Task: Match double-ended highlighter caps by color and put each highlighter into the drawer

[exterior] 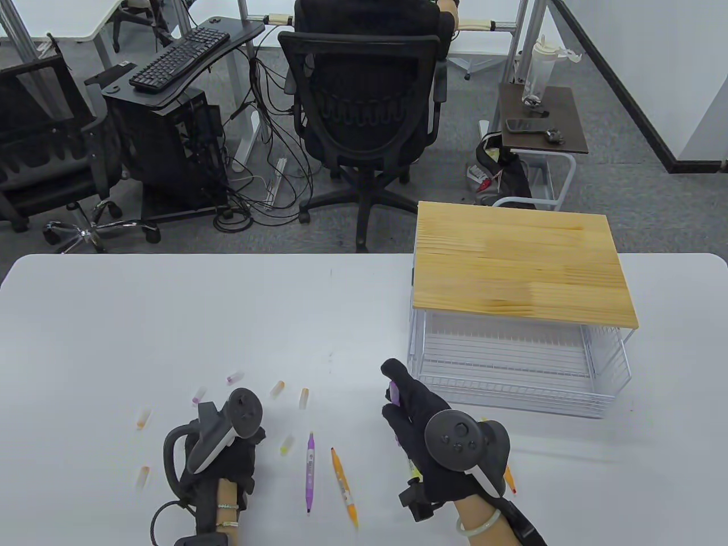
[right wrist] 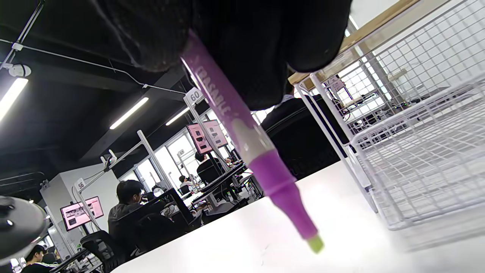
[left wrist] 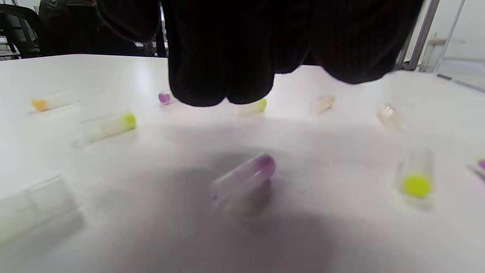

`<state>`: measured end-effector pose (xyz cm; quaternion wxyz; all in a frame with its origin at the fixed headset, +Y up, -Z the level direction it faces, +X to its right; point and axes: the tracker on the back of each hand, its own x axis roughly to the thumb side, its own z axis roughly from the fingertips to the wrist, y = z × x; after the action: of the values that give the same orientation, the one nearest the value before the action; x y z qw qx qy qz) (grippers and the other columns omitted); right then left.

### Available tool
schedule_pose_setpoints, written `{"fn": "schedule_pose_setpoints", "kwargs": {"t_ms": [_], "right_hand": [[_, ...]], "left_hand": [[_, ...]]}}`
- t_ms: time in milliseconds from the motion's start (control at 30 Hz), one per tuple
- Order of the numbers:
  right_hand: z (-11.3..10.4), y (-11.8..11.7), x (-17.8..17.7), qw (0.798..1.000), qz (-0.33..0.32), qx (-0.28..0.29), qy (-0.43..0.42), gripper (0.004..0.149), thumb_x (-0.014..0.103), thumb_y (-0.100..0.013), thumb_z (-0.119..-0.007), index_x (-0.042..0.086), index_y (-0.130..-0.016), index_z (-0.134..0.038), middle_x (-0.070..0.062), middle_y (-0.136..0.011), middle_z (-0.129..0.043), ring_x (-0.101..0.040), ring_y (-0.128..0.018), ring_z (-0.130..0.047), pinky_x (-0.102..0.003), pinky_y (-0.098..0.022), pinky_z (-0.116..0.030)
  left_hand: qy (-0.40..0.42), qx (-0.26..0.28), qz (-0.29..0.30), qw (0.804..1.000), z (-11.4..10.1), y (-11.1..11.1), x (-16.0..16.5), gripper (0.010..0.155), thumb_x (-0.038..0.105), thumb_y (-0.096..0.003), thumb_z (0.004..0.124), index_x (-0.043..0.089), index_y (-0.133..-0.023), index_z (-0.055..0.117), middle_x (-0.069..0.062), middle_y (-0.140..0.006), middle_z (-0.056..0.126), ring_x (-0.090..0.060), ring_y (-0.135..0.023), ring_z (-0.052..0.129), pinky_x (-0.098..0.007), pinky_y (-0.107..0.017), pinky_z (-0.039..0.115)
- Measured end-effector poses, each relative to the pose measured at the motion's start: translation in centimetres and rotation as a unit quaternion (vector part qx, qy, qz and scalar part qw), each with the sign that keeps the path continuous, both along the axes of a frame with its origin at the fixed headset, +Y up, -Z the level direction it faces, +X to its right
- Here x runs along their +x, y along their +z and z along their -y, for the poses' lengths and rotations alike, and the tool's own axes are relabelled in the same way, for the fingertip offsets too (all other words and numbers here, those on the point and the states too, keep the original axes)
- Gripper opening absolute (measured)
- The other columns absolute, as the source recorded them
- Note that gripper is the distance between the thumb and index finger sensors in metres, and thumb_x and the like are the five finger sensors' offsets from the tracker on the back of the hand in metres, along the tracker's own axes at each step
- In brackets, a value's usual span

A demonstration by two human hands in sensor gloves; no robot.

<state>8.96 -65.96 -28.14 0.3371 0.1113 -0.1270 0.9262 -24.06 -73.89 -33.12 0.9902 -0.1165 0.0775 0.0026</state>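
The right hand [exterior: 424,424] grips a purple highlighter [right wrist: 242,129], fingers curled round its barrel; the uncapped tip points down above the tabletop [exterior: 170,318], just beside the open wire drawer [exterior: 512,364] under a wooden top [exterior: 517,267]. The left hand [exterior: 227,449] hovers low over the tabletop, its fingertips [left wrist: 219,83] hanging down with nothing visibly in them; I cannot tell how tightly they curl. A clear cap with a purple end [left wrist: 244,182] lies directly beneath them, apart from the glove. More loose caps, yellow [left wrist: 415,178], orange [left wrist: 51,102] and purple [left wrist: 165,98], lie scattered round that hand. Between the two hands lie a second purple highlighter [exterior: 310,472] and an orange highlighter [exterior: 344,486], side by side.
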Motion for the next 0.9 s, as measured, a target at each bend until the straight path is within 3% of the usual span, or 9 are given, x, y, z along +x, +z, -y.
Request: {"fn": "schedule_pose_setpoints", "kwargs": {"t_ms": [300,533,900], "right_hand": [[0.5,-0.4,-0.3,0.999,-0.027,-0.019,0.002,0.063,0.035,-0.059,-0.075,0.042,-0.112,-0.041,0.005,-0.099,-0.079,-0.024,-0.075,-0.092,-0.050,-0.075,-0.066],[0.9,-0.4,-0.8,0.999,-0.035,-0.025,0.009,0.062,0.035,-0.059,-0.075,0.042,-0.111,-0.042,0.005,-0.098,-0.079,-0.024,-0.075,-0.092,-0.050,-0.075,-0.066],[1.9,-0.8,-1.8,0.998,-0.041,-0.039,0.026,0.061,0.034,-0.059,-0.075,0.042,-0.110,-0.044,0.005,-0.098,-0.079,-0.024,-0.075,-0.091,-0.051,-0.075,-0.066]], "left_hand": [[-0.067,-0.087,-0.025,0.994,1.6,-0.5,0.4,0.066,0.045,-0.0384,0.086,0.019,-0.098,0.076,-0.005,-0.090,0.093,-0.026,-0.074,0.097,-0.057,-0.068,0.064],[-0.104,-0.100,-0.011,0.990,2.0,-0.5,1.3,0.070,0.045,-0.0346,0.089,0.020,-0.099,0.075,-0.004,-0.090,0.091,-0.024,-0.075,0.096,-0.057,-0.069,0.063],[-0.154,-0.076,0.000,0.985,2.4,-0.4,2.0,0.065,0.039,-0.0326,0.090,0.020,-0.093,0.079,-0.001,-0.078,0.094,-0.019,-0.065,0.101,-0.053,-0.067,0.066]]}}
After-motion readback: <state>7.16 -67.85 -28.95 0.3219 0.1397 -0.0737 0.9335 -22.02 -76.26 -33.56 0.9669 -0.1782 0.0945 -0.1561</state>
